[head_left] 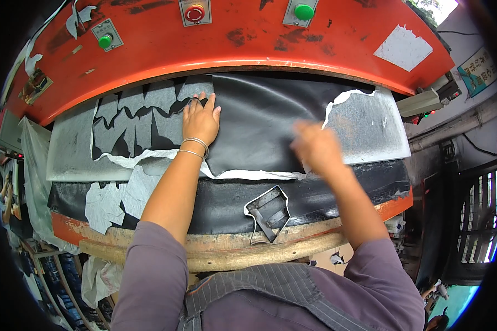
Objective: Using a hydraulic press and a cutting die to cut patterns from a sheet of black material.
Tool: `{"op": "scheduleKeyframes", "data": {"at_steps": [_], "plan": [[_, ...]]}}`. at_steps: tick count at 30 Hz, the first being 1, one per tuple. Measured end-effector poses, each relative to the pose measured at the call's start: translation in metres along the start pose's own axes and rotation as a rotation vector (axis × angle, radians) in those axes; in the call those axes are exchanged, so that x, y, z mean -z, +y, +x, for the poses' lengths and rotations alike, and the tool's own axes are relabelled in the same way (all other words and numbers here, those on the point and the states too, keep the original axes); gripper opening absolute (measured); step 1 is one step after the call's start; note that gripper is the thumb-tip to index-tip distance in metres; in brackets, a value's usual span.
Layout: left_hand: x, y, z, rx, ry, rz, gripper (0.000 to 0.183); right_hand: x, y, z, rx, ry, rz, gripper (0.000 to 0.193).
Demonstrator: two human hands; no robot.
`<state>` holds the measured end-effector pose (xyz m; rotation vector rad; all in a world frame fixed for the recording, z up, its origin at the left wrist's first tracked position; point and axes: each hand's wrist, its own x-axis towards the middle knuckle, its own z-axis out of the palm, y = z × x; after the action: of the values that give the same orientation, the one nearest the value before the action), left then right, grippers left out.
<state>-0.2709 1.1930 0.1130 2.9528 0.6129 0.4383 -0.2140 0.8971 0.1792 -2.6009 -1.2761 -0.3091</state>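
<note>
A black leather-like sheet [254,129] with ragged white edges lies across a pale cutting board [364,129]. Its left part has rows of cut-out gaps, through which the grey board shows. My left hand [201,118] rests flat on the sheet beside these gaps, fingers extended. Over the sheet's right edge, my right hand [317,146] is smeared by motion; whether it grips the edge cannot be made out. An angular metal cutting die [268,215] sits on the black front ledge, apart from both hands. Light grey cut pieces [105,207] lie on that ledge, left of my left forearm.
An orange-red press beam [248,47] spans the far side above the board. It carries a red button [195,13] and green buttons [303,12]. A worn wooden rail [243,251] runs along the front. Translucent plastic [41,182] hangs at the left.
</note>
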Motion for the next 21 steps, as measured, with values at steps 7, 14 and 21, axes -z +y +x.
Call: {"op": "scheduleKeyframes", "data": {"at_steps": [7,14,21], "plan": [[0.026,-0.01,-0.032,-0.128,0.211,-0.341,0.055,-0.014,-0.071,-0.049,0.597,-0.445,0.359,0.028],[0.083,-0.005,-0.067,0.126,-0.115,-0.183,0.034,-0.011,-0.066,-0.046,0.451,-0.519,0.447,0.015],[0.085,-0.024,-0.078,0.164,-0.115,-0.388,0.023,-0.011,-0.061,0.031,0.024,-0.126,0.366,0.023]]}}
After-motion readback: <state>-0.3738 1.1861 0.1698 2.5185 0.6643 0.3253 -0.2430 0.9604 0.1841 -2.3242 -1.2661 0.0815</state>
